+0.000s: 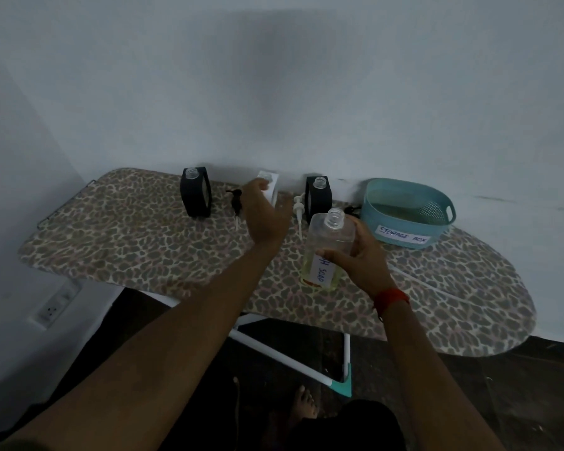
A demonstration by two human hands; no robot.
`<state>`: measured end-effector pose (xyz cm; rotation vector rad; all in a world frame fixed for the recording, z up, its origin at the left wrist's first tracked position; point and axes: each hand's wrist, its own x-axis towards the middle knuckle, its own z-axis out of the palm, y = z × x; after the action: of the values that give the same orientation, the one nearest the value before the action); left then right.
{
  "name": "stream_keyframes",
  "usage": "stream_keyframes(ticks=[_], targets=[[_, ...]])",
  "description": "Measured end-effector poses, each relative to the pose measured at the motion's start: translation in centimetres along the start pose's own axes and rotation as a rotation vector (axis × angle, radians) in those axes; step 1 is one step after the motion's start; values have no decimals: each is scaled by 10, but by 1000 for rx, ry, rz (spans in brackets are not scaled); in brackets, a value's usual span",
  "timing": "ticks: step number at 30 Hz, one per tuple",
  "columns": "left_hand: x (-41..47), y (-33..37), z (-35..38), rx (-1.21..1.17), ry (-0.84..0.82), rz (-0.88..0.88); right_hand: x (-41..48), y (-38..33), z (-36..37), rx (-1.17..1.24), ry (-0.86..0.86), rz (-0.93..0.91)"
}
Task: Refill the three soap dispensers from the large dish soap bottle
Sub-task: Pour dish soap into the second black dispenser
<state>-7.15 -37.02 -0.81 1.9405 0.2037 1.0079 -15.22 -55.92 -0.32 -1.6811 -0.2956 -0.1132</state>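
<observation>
My right hand (360, 258) grips the large clear dish soap bottle (325, 249), uncapped, with yellowish liquid low inside and a handwritten label. My left hand (263, 211) reaches over to the white middle dispenser (269, 183) at the back and touches it; the hand hides most of it. A black dispenser (196, 193) stands open-necked at the left. Another black dispenser (319, 195) stands open-necked just behind the big bottle. A black pump (236, 203) lies left of my left hand, a white pump (298, 211) lies right of it.
Everything sits on a leopard-print ironing board (137, 242) against a pale wall. A teal basket (407, 211) labelled as a storage box stands at the back right. A wall socket (54, 307) is low on the left. My bare foot (305, 402) shows below.
</observation>
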Motion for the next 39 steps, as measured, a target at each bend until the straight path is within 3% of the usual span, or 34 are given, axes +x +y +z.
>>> stream_keyframes(ticks=[5, 9, 29, 34, 39], targets=[[17, 18, 40, 79, -621, -313, -1, 0, 1, 0, 6, -22], [30, 22, 65, 158, -861, -443, 1, 5, 0, 3, 0, -35], [35, 36, 66, -134, -625, -457, 5, 14, 1, 13, 6, -53], [61, 32, 14, -330, -675, -353, 4, 15, -1, -12, 8, -39], [57, 7, -73, -554, -624, -428, 10, 13, -5, -42, 18, 7]])
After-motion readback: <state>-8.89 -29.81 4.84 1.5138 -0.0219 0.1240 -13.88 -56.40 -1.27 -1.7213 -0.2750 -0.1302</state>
